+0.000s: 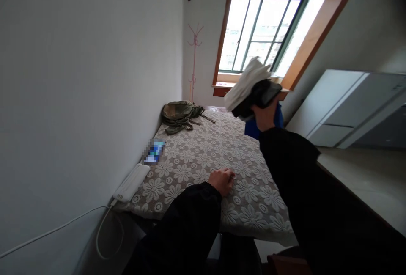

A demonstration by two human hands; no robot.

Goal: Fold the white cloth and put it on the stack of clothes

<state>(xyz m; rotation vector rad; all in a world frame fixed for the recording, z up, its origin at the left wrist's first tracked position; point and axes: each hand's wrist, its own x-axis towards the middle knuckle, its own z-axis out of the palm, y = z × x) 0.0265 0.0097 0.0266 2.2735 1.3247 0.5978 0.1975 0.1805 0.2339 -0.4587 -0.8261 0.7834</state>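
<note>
My right hand point(265, 116) is raised over the far right part of the table, gripping a blurred white and black bundle point(249, 84). Its white part looks like crumpled cloth or plastic; its exact kind cannot be made out. Just behind and below that hand shows a blue thing point(252, 128), partly hidden. My left hand point(222, 181) rests on the patterned tablecloth point(184, 173) near the middle, its fingers curled in, with nothing visible in them.
A green-brown backpack point(179, 113) lies at the far left against the wall. Nearer are a pixelated phone-like screen point(154, 151) and a white power strip point(131, 182) with its cable. Beyond stand a pink coat rack point(194, 59), a window point(260, 34) and a white cabinet point(330, 101) at right.
</note>
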